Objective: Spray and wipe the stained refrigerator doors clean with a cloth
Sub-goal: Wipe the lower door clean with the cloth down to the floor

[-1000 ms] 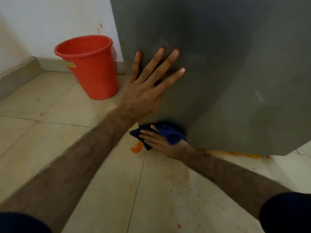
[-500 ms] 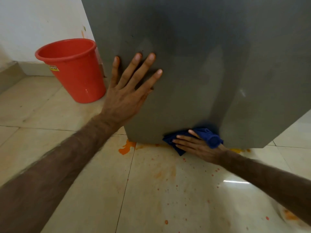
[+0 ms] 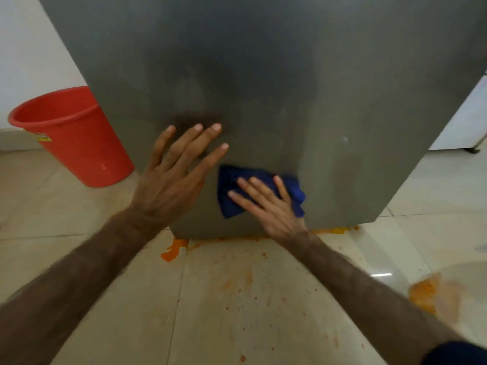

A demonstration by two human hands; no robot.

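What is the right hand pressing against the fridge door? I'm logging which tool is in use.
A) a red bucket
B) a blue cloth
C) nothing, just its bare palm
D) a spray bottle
B: the right hand lies with straight fingers on a blue cloth, flat against the grey refrigerator door.

No text can be read anywhere. The red bucket (image 3: 76,135) carries a small yellow sticker (image 3: 42,137) just under its rim — its print is too blurred to make out.
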